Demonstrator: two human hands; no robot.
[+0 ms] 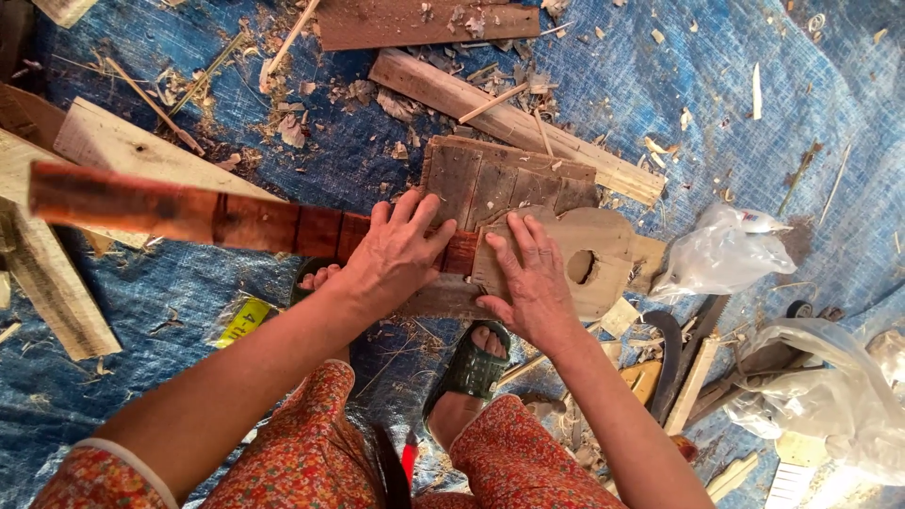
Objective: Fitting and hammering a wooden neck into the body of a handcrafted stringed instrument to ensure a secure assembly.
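A long reddish wooden bar (189, 215) is pressed flat under the left hand (394, 256), fingers spread, extending toward 9 o'clock. A cut wooden body piece with a round hole (589, 259) is held down by the right hand (533, 283), fingers spread flat. Both pieces rest on a slatted board (500, 179) at 12 o'clock. The pieces appear aligned end to end; no fastening is visible.

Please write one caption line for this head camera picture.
Left hand presses a reddish plank; right hand flattens a holed wooden cutout over blue tarp.
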